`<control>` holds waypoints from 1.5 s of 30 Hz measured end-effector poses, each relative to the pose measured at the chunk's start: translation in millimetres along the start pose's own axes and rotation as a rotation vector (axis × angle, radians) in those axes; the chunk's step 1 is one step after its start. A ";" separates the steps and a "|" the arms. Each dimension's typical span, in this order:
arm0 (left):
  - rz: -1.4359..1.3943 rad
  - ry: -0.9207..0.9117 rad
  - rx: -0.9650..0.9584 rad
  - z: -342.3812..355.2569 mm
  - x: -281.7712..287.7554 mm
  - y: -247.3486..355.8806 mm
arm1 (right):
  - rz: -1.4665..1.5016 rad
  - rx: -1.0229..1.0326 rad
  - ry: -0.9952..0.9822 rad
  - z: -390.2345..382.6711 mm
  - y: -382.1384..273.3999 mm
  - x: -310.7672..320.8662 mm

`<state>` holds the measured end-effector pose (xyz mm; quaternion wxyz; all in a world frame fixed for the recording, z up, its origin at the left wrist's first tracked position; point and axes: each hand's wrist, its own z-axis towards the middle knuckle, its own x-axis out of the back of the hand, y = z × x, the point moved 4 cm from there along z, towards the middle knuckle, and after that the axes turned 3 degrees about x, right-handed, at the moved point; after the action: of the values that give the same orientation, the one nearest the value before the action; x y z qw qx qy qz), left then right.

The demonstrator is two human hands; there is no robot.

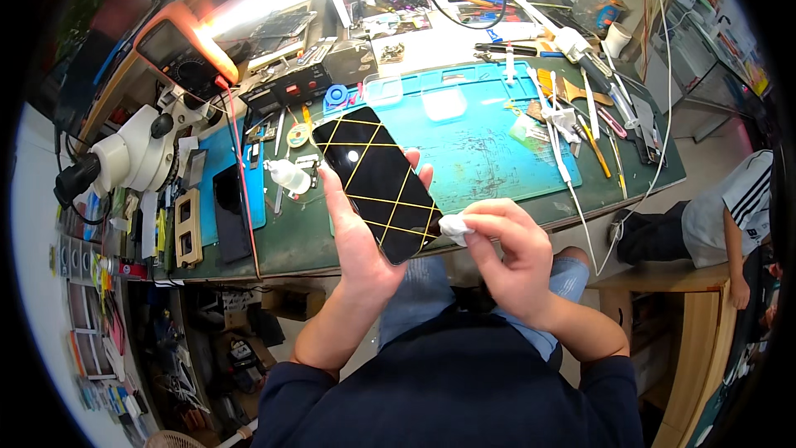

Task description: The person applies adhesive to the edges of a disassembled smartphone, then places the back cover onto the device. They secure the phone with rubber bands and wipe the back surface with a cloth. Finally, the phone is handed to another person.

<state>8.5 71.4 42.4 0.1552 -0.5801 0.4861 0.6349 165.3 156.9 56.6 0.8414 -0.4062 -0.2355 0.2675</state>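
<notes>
A black smartphone (383,178) lies tilted in my left hand (365,255), thumb along one edge and fingertips showing at the other. Thin yellow rubber bands cross its dark glass in a diamond pattern. Between the thumb and fingers of my right hand (512,261) is a crumpled white wipe (454,228), close by the phone's lower right corner. Whether the wipe touches the phone I cannot tell. Both hands are above the front edge of the bench, with a blue work mat (481,149) beyond them.
A white bottle (288,176) and a microscope (133,149) stand to the left, below an orange multimeter (186,50). Tweezers and other tools surround a soldering iron (593,62) at right. A white cable (580,211) hangs over the front edge. Another person (705,216) is at far right.
</notes>
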 end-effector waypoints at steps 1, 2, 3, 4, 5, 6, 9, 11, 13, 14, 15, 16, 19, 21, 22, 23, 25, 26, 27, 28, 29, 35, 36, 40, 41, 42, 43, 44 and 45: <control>0.003 -0.019 -0.026 -0.6 -0.9 0.1 | -0.070 0.073 -0.019 0.5 -5.0 -6.3; 0.008 -0.009 -0.039 -1.3 -1.7 -0.1 | -0.141 0.147 -0.037 1.1 -10.8 -12.3; -0.019 0.007 -0.033 -0.5 -2.4 -1.7 | -0.217 0.219 -0.052 0.5 -15.7 -17.0; -0.046 0.023 -0.027 0.5 -3.1 -3.1 | -0.302 0.310 -0.081 -4.3 -13.6 -24.7; -0.073 0.040 -0.020 1.5 -3.9 -4.5 | -0.349 0.335 -0.082 -8.5 -14.5 -31.4; -0.079 0.057 -0.045 0.8 -4.7 -3.9 | -0.396 0.383 -0.056 -9.4 -15.2 -36.0; -0.068 0.074 -0.122 0.5 -6.9 -3.0 | -0.436 0.452 -0.033 -14.7 -15.6 -43.1; -0.019 0.039 -0.173 2.9 -6.2 -2.8 | -0.404 0.494 -0.036 -21.6 -22.2 -47.8; 0.026 -0.003 -0.132 1.0 -3.1 -1.9 | -0.327 0.553 -0.090 -17.7 -31.3 -48.9; 0.042 -0.029 -0.113 0.7 -2.7 -1.2 | -0.221 0.530 -0.115 -13.8 -28.5 -43.9; 0.057 -0.051 -0.099 0.6 -1.0 -0.2 | -0.142 0.505 -0.103 -10.4 -26.6 -38.6; 0.006 -0.186 -0.099 1.2 -0.7 0.1 | -0.205 0.555 -0.098 -9.4 -28.8 -34.3; 0.001 -0.141 -0.091 3.1 -2.8 -7.1 | -0.356 0.662 -0.189 -3.3 -35.0 -33.2; 0.010 -0.223 0.011 -0.2 -4.5 -10.8 | -0.420 0.728 -0.242 1.9 -36.2 -35.2; 0.035 -0.225 0.044 -2.5 -7.5 -11.3 | -0.440 0.767 -0.246 4.9 -36.7 -35.7; 0.059 -0.226 0.078 -4.6 -9.0 -12.0 | -0.460 0.806 -0.250 8.2 -37.3 -36.1; 0.010 -0.336 0.148 -5.8 -8.6 -14.5 | -0.493 0.872 -0.274 15.6 -38.4 -34.9; -0.015 -0.391 0.183 -7.0 -9.2 -15.6 | -0.511 0.896 -0.283 17.8 -37.2 -34.7; 0.034 -0.369 0.181 -7.7 -9.0 -16.8 | -0.530 0.917 -0.294 20.6 -35.3 -34.0; 0.082 -0.346 0.180 -8.8 -10.1 -18.3 | -0.582 0.944 -0.303 27.3 -35.8 -32.1; 0.131 -0.324 0.179 -9.6 -11.5 -19.0 | -0.576 0.934 -0.309 31.9 -34.2 -30.6; 0.003 -0.233 0.447 -21.2 -0.2 -31.0 | -0.705 1.004 -0.290 74.7 -27.0 -23.8; -0.025 -0.307 0.488 -21.8 5.7 -32.8 | -0.731 1.003 -0.267 82.3 -24.6 -22.6; 0.286 -0.308 0.517 -17.6 20.6 -37.9 | -0.893 0.898 -0.245 110.0 -7.7 -6.5; 0.284 -0.289 0.476 -18.4 14.1 -37.2 | -0.910 0.855 -0.195 115.3 -4.6 -1.4; 0.280 -0.272 0.432 -17.6 9.1 -38.1 | -0.921 0.790 -0.151 118.5 -6.3 4.2; 0.275 -0.255 0.387 -16.4 6.5 -37.8 | -0.817 0.726 -0.148 119.0 -7.0 6.4; 0.264 -0.227 0.368 -16.3 7.0 -36.3 | -0.712 0.662 -0.145 117.1 -7.8 7.8; 0.262 -0.233 0.406 -17.3 11.2 -36.3 | -0.607 0.595 -0.137 113.8 -9.4 10.3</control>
<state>43.2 70.9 19.1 0.2398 -0.3920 0.6534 0.6015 105.5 222.0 129.7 0.9449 -0.0392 -0.3123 0.0903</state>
